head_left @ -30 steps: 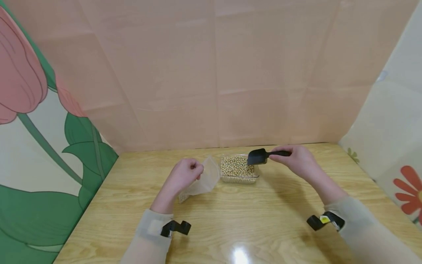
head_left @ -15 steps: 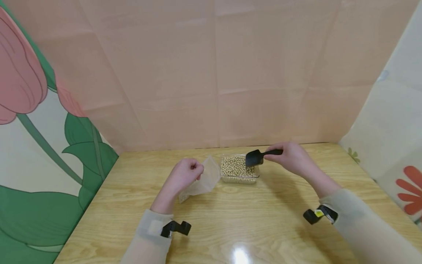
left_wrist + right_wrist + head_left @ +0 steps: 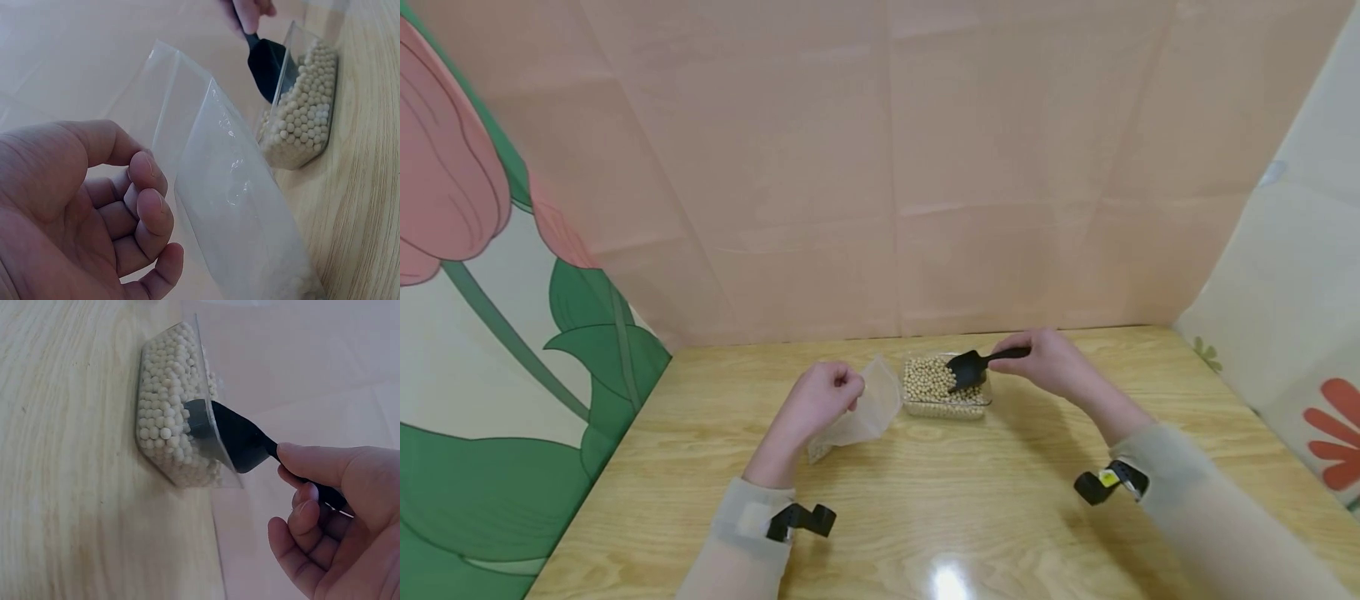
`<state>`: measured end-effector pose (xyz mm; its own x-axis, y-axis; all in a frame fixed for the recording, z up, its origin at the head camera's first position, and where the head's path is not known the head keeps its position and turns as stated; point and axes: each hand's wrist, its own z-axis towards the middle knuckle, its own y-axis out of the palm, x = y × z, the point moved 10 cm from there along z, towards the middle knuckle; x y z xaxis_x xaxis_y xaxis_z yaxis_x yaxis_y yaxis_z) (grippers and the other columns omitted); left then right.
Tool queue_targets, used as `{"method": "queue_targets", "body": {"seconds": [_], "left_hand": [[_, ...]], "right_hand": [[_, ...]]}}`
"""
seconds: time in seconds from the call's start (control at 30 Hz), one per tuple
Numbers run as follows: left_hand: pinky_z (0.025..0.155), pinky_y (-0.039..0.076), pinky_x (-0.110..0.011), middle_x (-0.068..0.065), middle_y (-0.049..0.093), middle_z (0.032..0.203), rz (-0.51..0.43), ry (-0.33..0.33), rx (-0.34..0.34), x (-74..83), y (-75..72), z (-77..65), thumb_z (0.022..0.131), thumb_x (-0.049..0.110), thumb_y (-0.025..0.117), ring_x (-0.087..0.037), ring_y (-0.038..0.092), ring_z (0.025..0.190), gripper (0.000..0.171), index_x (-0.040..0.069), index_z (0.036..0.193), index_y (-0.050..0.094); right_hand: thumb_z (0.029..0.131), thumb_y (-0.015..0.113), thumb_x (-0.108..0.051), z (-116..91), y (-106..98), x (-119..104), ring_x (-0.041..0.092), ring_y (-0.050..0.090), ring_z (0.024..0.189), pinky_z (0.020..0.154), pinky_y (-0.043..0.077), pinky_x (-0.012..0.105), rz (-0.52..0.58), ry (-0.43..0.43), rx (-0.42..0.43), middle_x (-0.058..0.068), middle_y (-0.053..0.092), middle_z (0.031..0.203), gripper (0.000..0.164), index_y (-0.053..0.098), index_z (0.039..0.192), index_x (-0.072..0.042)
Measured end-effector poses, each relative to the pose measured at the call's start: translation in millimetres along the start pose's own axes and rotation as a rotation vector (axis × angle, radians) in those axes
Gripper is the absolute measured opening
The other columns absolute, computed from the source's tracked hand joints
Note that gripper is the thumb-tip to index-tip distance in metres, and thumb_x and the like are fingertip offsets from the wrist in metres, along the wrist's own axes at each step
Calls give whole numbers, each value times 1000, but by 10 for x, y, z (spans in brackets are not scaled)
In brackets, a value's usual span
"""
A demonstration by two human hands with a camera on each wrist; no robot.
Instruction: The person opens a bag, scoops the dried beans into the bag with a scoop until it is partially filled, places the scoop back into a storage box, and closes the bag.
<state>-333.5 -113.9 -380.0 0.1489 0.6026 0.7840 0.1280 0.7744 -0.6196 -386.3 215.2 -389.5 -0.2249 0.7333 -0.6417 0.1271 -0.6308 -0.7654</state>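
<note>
My right hand [image 3: 340,512] grips the handle of a black scoop [image 3: 240,440], thumb along the handle. The scoop's blade dips into pale round beads or beans [image 3: 928,377] that fill a clear rectangular container [image 3: 947,408]. Through the clear wall in the right wrist view, the blade's tip shows among them. My left hand [image 3: 94,200] pinches the edge of a clear plastic bag [image 3: 228,181] between thumb and forefinger, with the other fingers curled. The bag stands just left of the container, its mouth spread; a few pale pieces lie at its bottom.
The light wood table [image 3: 880,508] runs back to a pink cloth-like backdrop [image 3: 895,208]. Flower-patterned panels flank it, a tulip panel [image 3: 535,367] on the left and a paler panel [image 3: 1285,317] on the right.
My right hand has moved left and the scoop has sunk from the container's right rim down into the pale pieces. The left hand and the bag have stayed in place.
</note>
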Motion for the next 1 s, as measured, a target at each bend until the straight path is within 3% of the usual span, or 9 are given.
{"method": "queue_targets", "body": {"seconds": [0.13, 0.37, 0.5, 0.77, 1.0], "left_hand": [[50, 29, -30, -3, 60, 68, -3, 0, 0, 8, -7, -7, 101, 14, 56, -14, 30, 51, 25, 11, 79, 66], [49, 29, -30, -3, 59, 67, -6, -1, -3, -7, -6, -6, 102, 14, 56, -13, 29, 50, 25, 11, 79, 66], [49, 29, -30, -3, 59, 67, -7, -6, -4, -18, -10, -6, 102, 14, 56, -13, 30, 51, 25, 11, 79, 66], [50, 30, -30, -3, 60, 68, -8, -2, -4, -35, -15, -10, 102, 16, 57, -14, 31, 51, 25, 12, 79, 66], [50, 30, -30, -3, 60, 68, -11, -6, -7, -36, -14, -20, 102, 16, 58, -14, 31, 51, 25, 12, 79, 66]], "right_hand": [[101, 81, -44, 10, 74, 66, 34, 69, 121, 96, 55, 55, 49, 11, -7, 13, 76, 134, 38, 83, 128, -17], [99, 82, -47, -5, 223, 232, 31, 72, 108, 89, 58, 49, 174, 75, -22, 10, 77, 127, 49, 79, 136, -14], [99, 82, -48, -23, 314, 322, 34, 71, 108, 90, 57, 51, 250, 122, -26, 12, 76, 127, 56, 76, 140, -11], [99, 83, -43, -47, 442, 400, 34, 70, 113, 93, 56, 47, 356, 145, 4, 19, 70, 143, 54, 75, 140, -8], [99, 84, -41, -49, 481, 434, 34, 70, 113, 95, 57, 45, 412, 160, 31, 17, 70, 142, 50, 77, 137, -9]]}}
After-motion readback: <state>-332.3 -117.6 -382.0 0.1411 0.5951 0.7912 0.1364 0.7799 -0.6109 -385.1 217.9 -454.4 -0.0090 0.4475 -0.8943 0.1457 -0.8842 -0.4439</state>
